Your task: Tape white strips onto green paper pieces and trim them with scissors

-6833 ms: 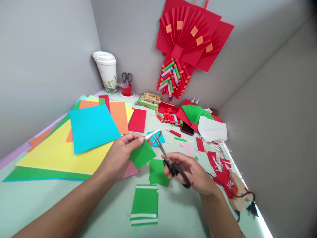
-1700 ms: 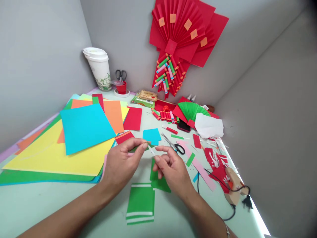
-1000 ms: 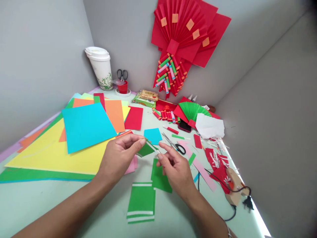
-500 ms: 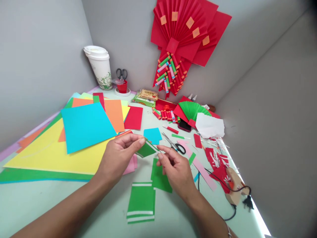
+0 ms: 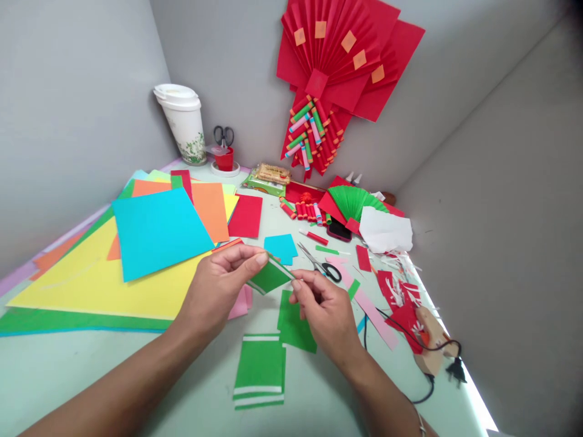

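A small green paper piece (image 5: 272,277) with white strips along two opposite edges is held up, tilted, above the table. My left hand (image 5: 228,276) pinches its upper left corner between thumb and fingers. At the right corner my right hand (image 5: 322,306) is closed in a pinch, thumb against forefinger. Below lie several green pieces with white strips (image 5: 259,367), stacked slightly askew. A plain green paper piece (image 5: 294,321) lies partly hidden under my right hand.
Large coloured sheets (image 5: 161,233) spread on the left. Scissors (image 5: 325,267), a red pen (image 5: 314,237) and a blue piece (image 5: 279,247) lie beyond my hands. A power strip (image 5: 430,346) with a cord is at right. A red paper fan (image 5: 337,54) hangs on the wall.
The green paper in my hands has tipped slightly, showing more of its face. My right fingers have closed in on its right corner; my left hand stays nearly still.
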Demonstrator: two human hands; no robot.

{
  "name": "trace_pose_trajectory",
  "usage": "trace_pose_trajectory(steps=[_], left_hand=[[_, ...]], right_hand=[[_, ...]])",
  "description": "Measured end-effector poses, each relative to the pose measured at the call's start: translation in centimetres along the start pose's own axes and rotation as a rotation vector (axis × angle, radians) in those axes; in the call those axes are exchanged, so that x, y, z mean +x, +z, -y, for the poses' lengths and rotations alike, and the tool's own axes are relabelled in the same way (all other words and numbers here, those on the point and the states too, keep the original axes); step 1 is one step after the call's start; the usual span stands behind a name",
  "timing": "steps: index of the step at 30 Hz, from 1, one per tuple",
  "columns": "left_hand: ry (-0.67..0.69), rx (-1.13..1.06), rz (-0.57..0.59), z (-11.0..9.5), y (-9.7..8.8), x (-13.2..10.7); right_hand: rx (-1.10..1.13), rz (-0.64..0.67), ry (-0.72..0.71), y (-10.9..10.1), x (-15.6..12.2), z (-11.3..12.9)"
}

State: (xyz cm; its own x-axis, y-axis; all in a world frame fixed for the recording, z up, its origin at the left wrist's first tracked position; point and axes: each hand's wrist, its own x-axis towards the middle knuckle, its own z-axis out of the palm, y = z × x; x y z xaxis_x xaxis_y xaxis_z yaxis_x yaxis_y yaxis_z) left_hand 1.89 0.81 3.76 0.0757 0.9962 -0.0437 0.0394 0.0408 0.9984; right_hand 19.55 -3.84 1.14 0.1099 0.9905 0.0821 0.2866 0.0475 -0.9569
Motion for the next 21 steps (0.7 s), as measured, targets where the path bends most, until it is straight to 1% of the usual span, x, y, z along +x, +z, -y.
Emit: trace_pose_trajectory(steps=[9,11,14,18,21], left_hand=[[-0.044,0.018,0.056,-0.43,0.05,0.35],[-0.045,0.034,0.093,-0.38,-0.01,0.48],[-0.068,0.117,0.146,-0.24,-0.13,0.67],[-0.034,0.238,0.148,-0.2,-0.29,0.7],[-0.011,0.252,0.139,-0.2,-0.39,0.66]], right_hand=[[-0.041,-0.032,-0.036,-0.15,0.27,-0.35],[-0.05,-0.031,-0.042,-0.21,0.31,-0.27],[-0.06,-0.013,-0.054,-0.27,0.33,-0.12],[-0.073,0.015,-0.053,-0.41,0.29,0.09],[-0.079,0.025,-0.036,-0.57,0.3,0.18]])
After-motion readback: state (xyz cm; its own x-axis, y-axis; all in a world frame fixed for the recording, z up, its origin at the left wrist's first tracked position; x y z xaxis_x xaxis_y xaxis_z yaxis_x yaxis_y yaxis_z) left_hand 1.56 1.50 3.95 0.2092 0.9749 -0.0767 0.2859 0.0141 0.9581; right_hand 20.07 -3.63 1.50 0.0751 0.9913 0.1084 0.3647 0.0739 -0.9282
